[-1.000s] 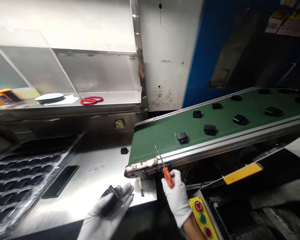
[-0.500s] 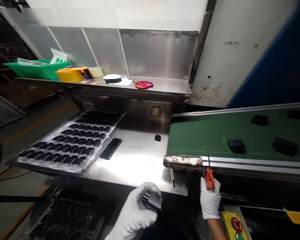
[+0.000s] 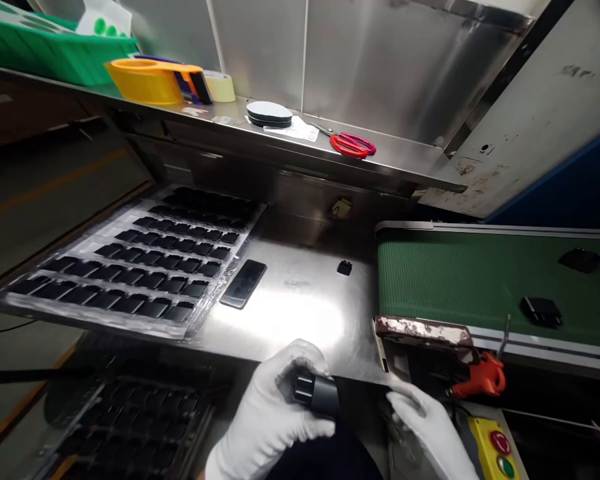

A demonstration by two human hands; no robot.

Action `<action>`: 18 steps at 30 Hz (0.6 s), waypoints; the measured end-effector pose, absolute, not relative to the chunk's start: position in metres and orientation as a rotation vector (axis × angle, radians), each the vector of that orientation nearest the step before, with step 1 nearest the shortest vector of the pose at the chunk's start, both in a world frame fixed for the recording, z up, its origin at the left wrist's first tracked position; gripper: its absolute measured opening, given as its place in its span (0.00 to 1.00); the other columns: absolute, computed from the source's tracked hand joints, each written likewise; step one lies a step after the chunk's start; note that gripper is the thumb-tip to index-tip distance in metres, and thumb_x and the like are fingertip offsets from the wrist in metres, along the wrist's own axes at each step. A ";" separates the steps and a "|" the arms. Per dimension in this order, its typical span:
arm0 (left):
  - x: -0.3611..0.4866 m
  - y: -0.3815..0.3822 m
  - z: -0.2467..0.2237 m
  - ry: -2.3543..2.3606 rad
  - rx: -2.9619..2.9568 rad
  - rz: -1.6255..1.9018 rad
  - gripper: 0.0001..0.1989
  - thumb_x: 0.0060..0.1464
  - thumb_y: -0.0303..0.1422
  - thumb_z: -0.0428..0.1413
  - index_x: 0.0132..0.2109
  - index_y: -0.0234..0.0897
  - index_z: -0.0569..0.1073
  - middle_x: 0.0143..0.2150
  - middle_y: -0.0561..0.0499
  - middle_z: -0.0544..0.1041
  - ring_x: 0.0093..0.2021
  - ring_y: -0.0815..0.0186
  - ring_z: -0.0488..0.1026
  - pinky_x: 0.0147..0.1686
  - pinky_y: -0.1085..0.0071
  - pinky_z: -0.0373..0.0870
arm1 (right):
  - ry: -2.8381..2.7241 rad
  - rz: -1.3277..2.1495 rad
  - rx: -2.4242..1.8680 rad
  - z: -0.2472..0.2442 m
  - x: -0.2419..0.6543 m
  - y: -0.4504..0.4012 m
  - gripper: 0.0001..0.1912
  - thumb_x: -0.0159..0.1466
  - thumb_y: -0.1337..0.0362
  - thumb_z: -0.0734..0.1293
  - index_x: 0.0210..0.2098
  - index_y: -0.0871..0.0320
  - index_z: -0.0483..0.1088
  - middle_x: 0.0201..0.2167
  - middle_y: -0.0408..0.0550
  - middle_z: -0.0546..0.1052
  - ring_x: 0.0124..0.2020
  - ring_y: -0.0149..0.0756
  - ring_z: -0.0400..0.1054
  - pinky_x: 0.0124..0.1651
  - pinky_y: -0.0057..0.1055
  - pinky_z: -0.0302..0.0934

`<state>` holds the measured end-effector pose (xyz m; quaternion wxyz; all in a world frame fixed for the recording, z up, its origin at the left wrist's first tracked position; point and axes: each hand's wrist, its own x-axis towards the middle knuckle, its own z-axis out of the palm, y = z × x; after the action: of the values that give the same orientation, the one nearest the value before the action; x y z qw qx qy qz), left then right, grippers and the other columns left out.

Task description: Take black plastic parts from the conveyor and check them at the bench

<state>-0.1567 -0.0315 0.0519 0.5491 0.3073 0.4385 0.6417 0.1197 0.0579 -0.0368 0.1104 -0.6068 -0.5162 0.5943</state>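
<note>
My left hand (image 3: 275, 407) had its grip wrapped around a small black plastic part (image 3: 316, 395), fingers curled over the top, the ribbed end sticking out toward my right. I held it in the air just past the near edge of the steel worktop (image 3: 300, 313), not resting on anything. My right hand (image 3: 430, 427) was just right of that grip, palm down with fingers loosely spread and holding nothing, its fingertips close to the part but apart from it.

Right of and beyond my right hand, the orange-handled pick (image 3: 480, 377) hung against the conveyor frame, below the green belt (image 3: 455, 280). Further black parts (image 3: 541, 310) lay on the belt. Beyond my left grip and to its left sat the tray (image 3: 130, 267) of filled pockets, with a dark phone (image 3: 243, 283) lying beside it, and one stray black part (image 3: 345, 268) straight ahead on the steel.

My judgement of the risks: the part was off the worktop's edge, so a slip in smooth gloves would send it to the floor or the lower trays. The pick looked loosely perched and could be knocked off by my right sleeve. Parts riding the belt could pile at its end while both hands stayed busy.
</note>
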 end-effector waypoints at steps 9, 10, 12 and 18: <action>-0.228 -0.047 0.046 1.077 0.776 1.416 0.17 0.41 0.23 0.69 0.35 0.40 0.71 0.36 0.55 0.70 0.40 0.66 0.70 0.43 0.70 0.67 | -1.566 1.990 -1.381 0.085 -0.066 0.006 0.14 0.41 0.73 0.73 0.29 0.56 0.76 0.28 0.39 0.68 0.24 0.26 0.54 0.27 0.27 0.47; -0.234 -0.050 0.045 1.083 0.813 1.402 0.17 0.42 0.22 0.69 0.36 0.41 0.72 0.37 0.56 0.70 0.40 0.65 0.70 0.43 0.70 0.68 | -1.584 1.975 -1.430 0.088 -0.076 0.002 0.13 0.41 0.73 0.72 0.27 0.57 0.73 0.27 0.39 0.66 0.24 0.26 0.53 0.26 0.28 0.45; -0.243 -0.052 0.044 1.094 0.887 1.391 0.18 0.41 0.21 0.69 0.36 0.43 0.72 0.36 0.56 0.71 0.40 0.65 0.71 0.42 0.70 0.69 | -1.605 1.905 -1.520 0.090 -0.092 -0.003 0.11 0.41 0.72 0.72 0.23 0.57 0.68 0.24 0.38 0.63 0.24 0.27 0.52 0.26 0.28 0.45; -0.252 -0.057 0.039 1.164 0.893 1.451 0.18 0.39 0.21 0.69 0.34 0.41 0.72 0.35 0.56 0.71 0.36 0.67 0.71 0.39 0.73 0.69 | -1.596 1.848 -1.525 0.085 -0.115 -0.005 0.14 0.41 0.66 0.74 0.19 0.57 0.62 0.18 0.37 0.58 0.22 0.27 0.49 0.25 0.28 0.42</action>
<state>-0.2519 -0.0570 0.0388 0.5133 0.3712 0.4841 0.6036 -0.1145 -0.0047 0.0851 0.1311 -0.5251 -0.5497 0.6363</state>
